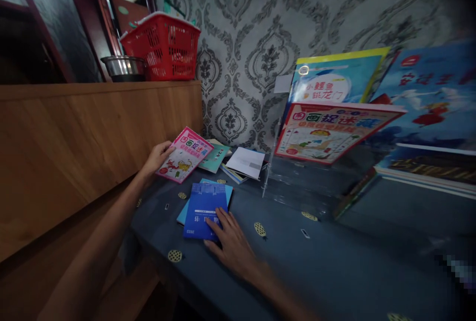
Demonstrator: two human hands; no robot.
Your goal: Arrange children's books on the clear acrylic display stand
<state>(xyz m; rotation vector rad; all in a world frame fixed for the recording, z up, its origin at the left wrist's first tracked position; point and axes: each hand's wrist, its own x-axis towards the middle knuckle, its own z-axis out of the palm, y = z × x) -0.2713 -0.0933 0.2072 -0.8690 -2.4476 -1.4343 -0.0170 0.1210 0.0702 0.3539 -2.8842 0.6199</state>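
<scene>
My left hand (156, 157) grips the left edge of a pink-bordered picture book (185, 156), its cover facing up. Fingers apart, my right hand (232, 239) lies on a dark blue booklet (204, 207) marked 2022, whose print is upside down to me. Under that booklet shows the edge of a light blue book (182, 216). Just beyond the pink book lie a green booklet (215, 158) and a small pile topped by a white booklet (246, 161).
A clear stand (273, 172) at right holds a red-bordered picture book (334, 132), a yellow-edged blue book (334, 78) and other books. The table (282, 261) has a dark patterned cloth. On the wooden cabinet (100, 132) at left are a red basket (174, 48) and metal bowl (124, 66).
</scene>
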